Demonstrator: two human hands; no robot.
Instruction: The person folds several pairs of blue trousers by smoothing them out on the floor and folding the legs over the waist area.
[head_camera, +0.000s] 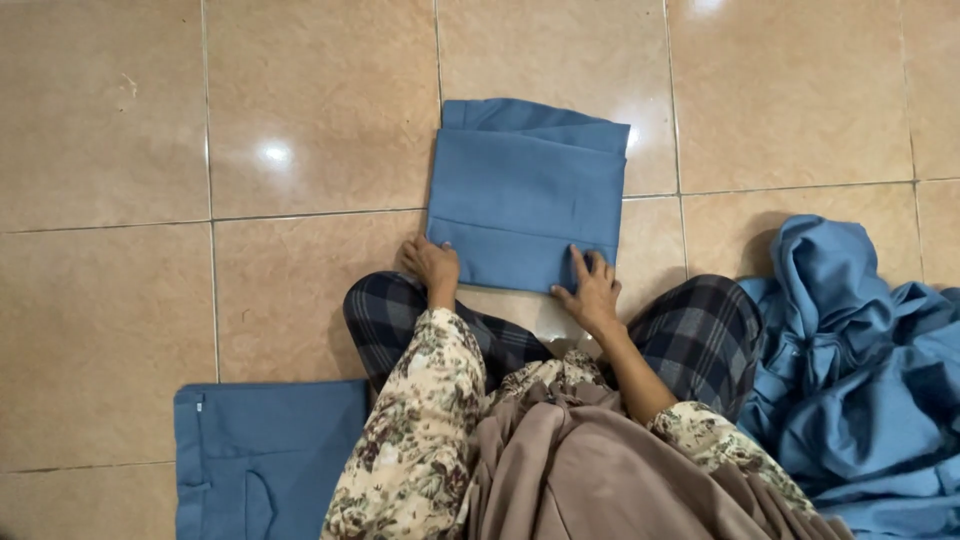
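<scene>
A folded blue cloth (525, 190) lies flat on the tiled floor in front of me, squared into a neat rectangle. My left hand (432, 264) grips its near left corner, fingers curled on the edge. My right hand (590, 288) presses flat on the near right corner, fingers spread over the fabric. Both arms wear floral sleeves, and my crossed legs in dark plaid trousers (690, 330) sit just behind the cloth.
A heap of crumpled blue garments (860, 380) lies at my right. Another folded blue garment (265, 460) with a pocket rests on the floor at my lower left. Glossy tan tiles (130, 300) surround everything.
</scene>
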